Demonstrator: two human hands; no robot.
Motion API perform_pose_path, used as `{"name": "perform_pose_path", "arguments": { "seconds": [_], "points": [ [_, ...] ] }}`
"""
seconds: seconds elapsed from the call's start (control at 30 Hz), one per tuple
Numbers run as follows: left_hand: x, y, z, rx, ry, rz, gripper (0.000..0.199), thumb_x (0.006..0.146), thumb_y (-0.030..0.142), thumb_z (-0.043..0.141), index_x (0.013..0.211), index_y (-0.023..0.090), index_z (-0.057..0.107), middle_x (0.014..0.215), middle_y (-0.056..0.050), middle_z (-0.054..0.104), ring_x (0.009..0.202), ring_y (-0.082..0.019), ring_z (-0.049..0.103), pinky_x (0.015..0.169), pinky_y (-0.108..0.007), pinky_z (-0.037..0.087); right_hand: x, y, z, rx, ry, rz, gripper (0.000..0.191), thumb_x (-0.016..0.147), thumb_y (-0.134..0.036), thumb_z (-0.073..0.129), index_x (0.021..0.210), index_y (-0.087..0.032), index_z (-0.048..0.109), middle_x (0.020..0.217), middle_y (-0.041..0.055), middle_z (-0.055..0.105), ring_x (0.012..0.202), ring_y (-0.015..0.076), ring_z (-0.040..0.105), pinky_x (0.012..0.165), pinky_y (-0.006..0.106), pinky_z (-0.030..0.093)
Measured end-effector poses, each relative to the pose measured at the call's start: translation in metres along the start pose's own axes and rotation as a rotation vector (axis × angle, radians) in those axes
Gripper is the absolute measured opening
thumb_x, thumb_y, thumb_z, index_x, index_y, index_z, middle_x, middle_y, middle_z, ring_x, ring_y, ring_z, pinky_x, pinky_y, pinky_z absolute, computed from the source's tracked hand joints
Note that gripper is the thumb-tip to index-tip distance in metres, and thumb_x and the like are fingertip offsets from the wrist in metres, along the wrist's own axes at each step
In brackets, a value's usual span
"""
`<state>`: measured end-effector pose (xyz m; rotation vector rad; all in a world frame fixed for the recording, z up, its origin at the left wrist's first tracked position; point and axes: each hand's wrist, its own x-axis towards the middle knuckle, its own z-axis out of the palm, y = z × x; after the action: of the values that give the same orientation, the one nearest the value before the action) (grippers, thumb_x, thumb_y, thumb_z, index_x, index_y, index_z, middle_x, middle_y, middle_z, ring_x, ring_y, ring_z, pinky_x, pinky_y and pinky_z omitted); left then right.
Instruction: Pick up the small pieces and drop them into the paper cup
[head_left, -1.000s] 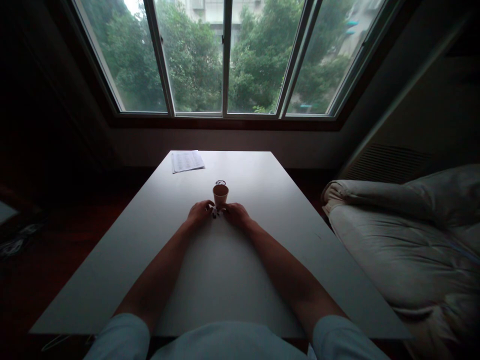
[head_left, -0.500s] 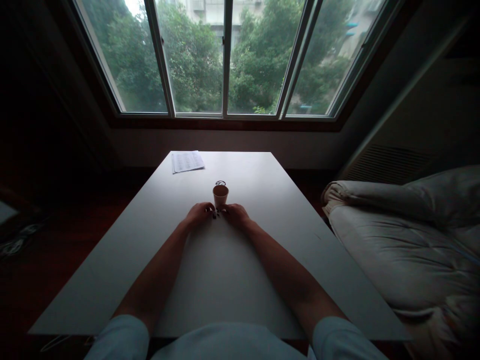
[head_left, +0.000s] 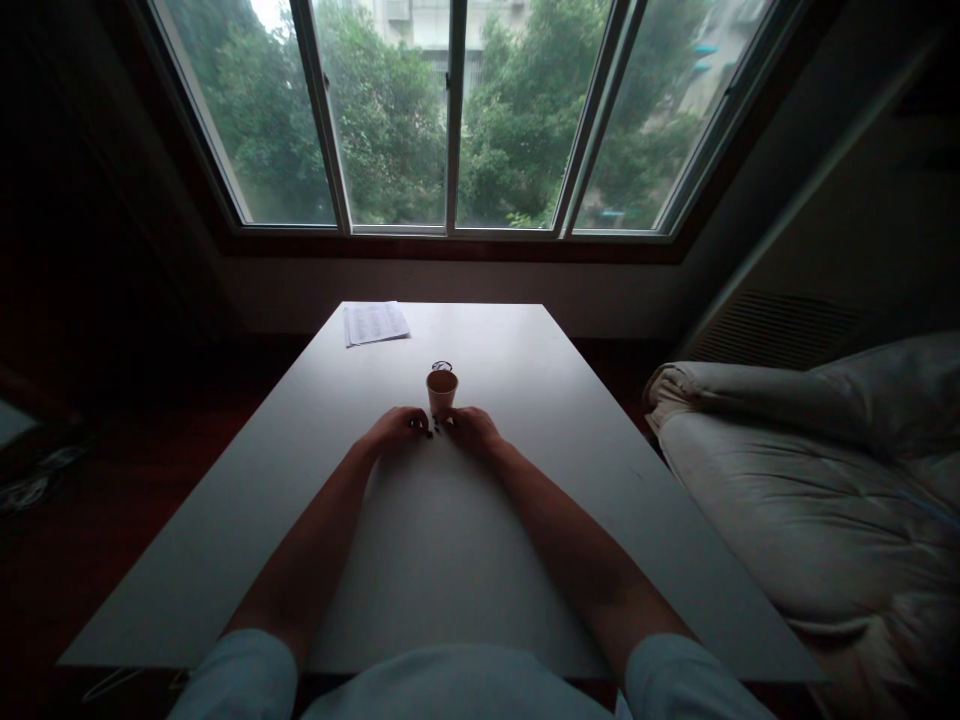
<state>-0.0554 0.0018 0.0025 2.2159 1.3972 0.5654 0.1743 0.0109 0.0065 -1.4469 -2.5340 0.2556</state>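
Observation:
A paper cup [head_left: 442, 391] stands upright on the white table, its mouth facing up. Just in front of it lie several small dark pieces [head_left: 436, 427], too small to name. To their left is my left hand [head_left: 397, 428], fingers curled down with the tips close to a dark piece; whether something sits between them is hidden. My right hand [head_left: 471, 430] rests at the cup's lower right, its fingers bent together toward the pieces. What those fingers pinch, if anything, does not show. A thin dark loop [head_left: 442, 366] lies behind the cup.
Printed sheets of paper [head_left: 376, 323] lie at the table's far left corner. The white table [head_left: 570, 560] reaches toward a large window [head_left: 450, 130]. On the right is a padded, folded pale cushion [head_left: 795, 490], beside the table's edge.
My left hand has shifted slightly left, its fingers more curled. The right hand stays almost in place by the cup.

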Motion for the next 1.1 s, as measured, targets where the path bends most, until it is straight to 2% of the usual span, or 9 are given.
{"name": "perform_pose_path", "arguments": {
  "seconds": [0.2,0.3,0.57,0.73,0.93,1.1],
  "points": [
    [0.000,-0.002,0.001,0.000,0.033,0.024,0.019,0.076,0.019,0.059,0.088,0.022,0.073,0.082,-0.001,0.069,0.071,-0.014,0.057,0.065,-0.023,0.040,0.003,0.005,0.007,0.062,0.069,-0.015,0.028,0.092,-0.031,0.055,0.114,-0.029,0.071,0.094,0.0033,0.074,0.084,0.0183,0.067,0.072,0.024,0.040],
    [-0.001,-0.001,0.000,-0.002,0.035,0.027,0.018,0.077,0.019,0.059,0.088,0.022,0.073,0.084,-0.001,0.069,0.073,-0.014,0.058,0.066,-0.023,0.041,0.005,0.009,0.010,0.133,0.146,-0.027,0.024,0.088,-0.028,0.058,0.108,-0.026,0.072,0.085,0.0022,0.073,0.076,0.0165,0.065,0.069,0.023,0.039],
    [0.002,-0.004,0.004,-0.026,0.054,0.011,0.018,0.076,0.021,0.059,0.088,0.021,0.073,0.087,-0.002,0.070,0.074,-0.014,0.058,0.069,-0.023,0.044,0.000,-0.001,0.001,0.390,0.526,-0.104,0.020,0.089,-0.032,0.058,0.098,-0.019,0.071,0.068,-0.0008,0.063,0.061,0.0112,0.055,0.065,0.021,0.039],
    [0.003,-0.006,0.006,-0.048,0.084,0.001,0.018,0.075,0.020,0.059,0.087,0.020,0.072,0.089,-0.002,0.070,0.074,-0.014,0.059,0.070,-0.023,0.046,0.003,-0.011,-0.009,0.491,0.690,-0.012,0.024,0.090,-0.033,0.053,0.098,-0.018,0.070,0.061,-0.0035,0.055,0.055,0.0101,0.048,0.061,0.021,0.037],
    [0.003,-0.002,0.005,-0.133,0.123,-0.055,0.016,0.077,0.022,0.060,0.089,0.020,0.071,0.086,-0.002,0.072,0.074,-0.014,0.062,0.069,-0.024,0.047,0.011,-0.016,-0.014,0.485,0.709,0.101,0.025,0.091,-0.038,0.053,0.094,-0.018,0.069,0.059,-0.0040,0.053,0.054,0.0107,0.048,0.059,0.022,0.035],
    [0.005,0.002,0.004,-0.230,0.180,-0.051,0.015,0.078,0.022,0.058,0.089,0.018,0.067,0.082,-0.002,0.070,0.066,-0.012,0.061,0.065,-0.023,0.046,0.009,-0.009,-0.016,0.480,0.711,0.137,0.030,0.093,-0.041,0.049,0.094,-0.017,0.068,0.056,-0.0046,0.051,0.052,0.0109,0.047,0.058,0.022,0.033]
  ]
}}
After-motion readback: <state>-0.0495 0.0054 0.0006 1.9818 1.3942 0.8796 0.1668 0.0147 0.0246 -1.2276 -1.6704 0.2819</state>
